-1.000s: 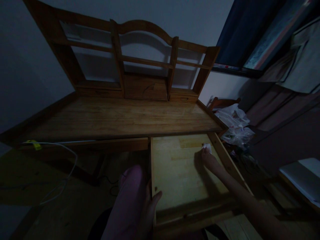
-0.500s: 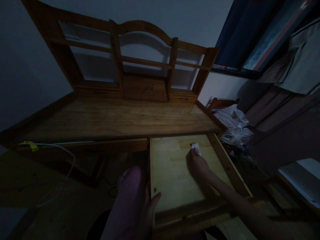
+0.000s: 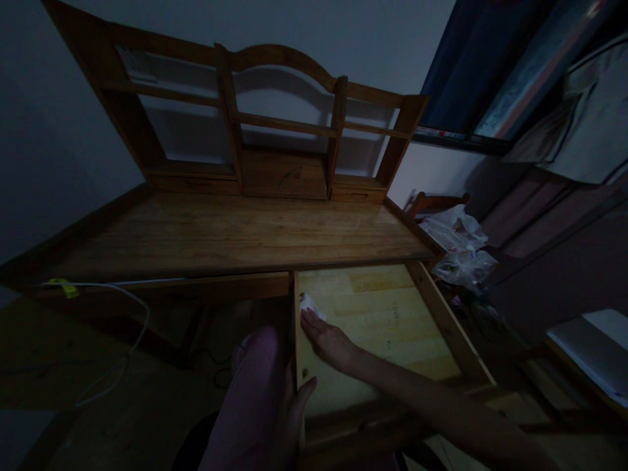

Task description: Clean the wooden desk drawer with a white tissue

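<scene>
A pale wooden drawer is pulled out from the desk, its bottom board in view. Inside it, my right hand presses a crumpled white tissue against the bottom board, close to the left side wall. The fingers are together over the tissue and hide part of it. My left hand grips the drawer's left side near the front, thumb over the top edge and fingers partly hidden on the outside. Small dark marks show on the board right of my right hand.
Behind the drawer lies the wooden desktop with a shelf unit at its back. A white cable hangs at the left. Plastic bags sit right of the desk. My knee is beside the drawer.
My right hand has swept left with the tissue, from the right-centre of the drawer bottom to its left wall. My left hand has stayed on the drawer's side.
</scene>
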Tool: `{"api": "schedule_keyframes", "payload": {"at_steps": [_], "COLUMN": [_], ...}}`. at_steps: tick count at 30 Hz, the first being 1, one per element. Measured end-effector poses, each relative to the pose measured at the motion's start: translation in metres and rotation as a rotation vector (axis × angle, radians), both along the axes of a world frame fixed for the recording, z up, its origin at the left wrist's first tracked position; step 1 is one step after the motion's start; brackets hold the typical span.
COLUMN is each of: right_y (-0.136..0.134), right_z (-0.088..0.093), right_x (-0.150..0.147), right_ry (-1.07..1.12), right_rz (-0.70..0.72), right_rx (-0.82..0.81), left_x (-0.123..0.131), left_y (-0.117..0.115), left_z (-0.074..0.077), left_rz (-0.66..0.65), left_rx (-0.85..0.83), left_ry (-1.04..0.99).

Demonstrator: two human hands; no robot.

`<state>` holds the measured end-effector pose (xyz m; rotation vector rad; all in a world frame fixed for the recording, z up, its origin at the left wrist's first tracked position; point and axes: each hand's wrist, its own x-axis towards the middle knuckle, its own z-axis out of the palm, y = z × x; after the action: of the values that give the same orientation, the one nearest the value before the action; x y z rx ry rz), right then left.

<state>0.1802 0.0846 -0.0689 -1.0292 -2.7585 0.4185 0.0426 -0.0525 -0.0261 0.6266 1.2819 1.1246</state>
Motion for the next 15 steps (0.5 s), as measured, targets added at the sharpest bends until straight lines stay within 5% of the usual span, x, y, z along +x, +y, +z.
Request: {"api": "schedule_keyframes", "payload": {"at_steps": [15], "right_y": [-0.035], "right_z": [0.020], "right_x": [0.032], "right_ry": [0.242], "right_rz": [0.159], "right_rx": [-0.379], "left_x": [-0.001], "left_y": [-0.004], "left_z": [-0.006], "left_rz": [-0.024], "left_rx": [0.002], "left_ry": [-0.074]}}
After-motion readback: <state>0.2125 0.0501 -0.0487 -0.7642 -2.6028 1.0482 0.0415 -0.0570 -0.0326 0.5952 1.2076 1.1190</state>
